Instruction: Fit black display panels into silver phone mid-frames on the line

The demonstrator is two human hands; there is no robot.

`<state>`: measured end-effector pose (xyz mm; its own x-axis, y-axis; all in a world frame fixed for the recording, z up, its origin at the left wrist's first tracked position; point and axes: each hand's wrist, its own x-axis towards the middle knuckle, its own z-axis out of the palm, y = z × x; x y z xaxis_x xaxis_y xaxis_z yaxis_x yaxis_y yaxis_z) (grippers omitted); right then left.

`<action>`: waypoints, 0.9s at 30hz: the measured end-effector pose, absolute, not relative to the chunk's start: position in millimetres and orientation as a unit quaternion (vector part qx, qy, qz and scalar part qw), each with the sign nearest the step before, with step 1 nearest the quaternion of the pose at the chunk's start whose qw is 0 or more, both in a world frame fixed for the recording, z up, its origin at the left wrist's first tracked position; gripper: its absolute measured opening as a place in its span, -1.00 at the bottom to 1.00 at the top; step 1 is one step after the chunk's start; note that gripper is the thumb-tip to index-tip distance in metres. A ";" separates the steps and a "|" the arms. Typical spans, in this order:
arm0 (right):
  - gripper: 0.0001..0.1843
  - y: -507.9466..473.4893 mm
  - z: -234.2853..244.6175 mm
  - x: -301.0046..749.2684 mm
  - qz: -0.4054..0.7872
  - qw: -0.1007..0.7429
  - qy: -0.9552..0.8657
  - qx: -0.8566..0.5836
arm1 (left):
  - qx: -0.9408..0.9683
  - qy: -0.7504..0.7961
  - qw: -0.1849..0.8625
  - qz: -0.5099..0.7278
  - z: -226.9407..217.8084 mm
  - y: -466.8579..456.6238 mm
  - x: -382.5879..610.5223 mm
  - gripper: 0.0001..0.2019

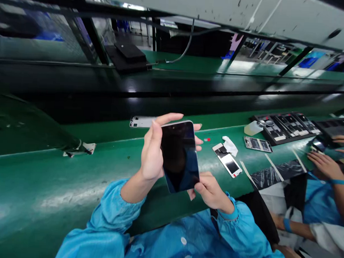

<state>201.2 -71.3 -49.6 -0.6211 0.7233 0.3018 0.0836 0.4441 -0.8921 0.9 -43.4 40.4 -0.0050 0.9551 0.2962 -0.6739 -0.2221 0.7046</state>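
Observation:
A smartphone (pixel 180 156) with a dark, glossy screen is held up above the green bench, screen toward me. My left hand (pixel 154 153) wraps round its left side, the thumb along the edge and fingertips showing past the far right edge. At the lower right corner my right hand (pixel 210 189) pinches the phone between thumb and fingers. Behind my left hand lies a pale phone back plate (pixel 142 122) with cut-outs. To the right of the phone are a white phone part (pixel 227 160) with a red tag and a crumpled white wipe (pixel 230 146).
An opened phone frame (pixel 258 144), a bottle with a metal cap (pixel 253 127) and a black tray (pixel 286 128) of phone parts stand at right. Beyond them a co-worker's hands (pixel 326 162) work. A metal bracket (pixel 80 149) is on the bench at left; a shelf (pixel 174 68) runs behind.

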 end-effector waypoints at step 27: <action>-0.20 -89.0 -57.5 177.2 0.500 0.417 -0.728 -0.215 | 0.361 0.269 0.575 0.683 61.7 -93.6 3.9 -0.25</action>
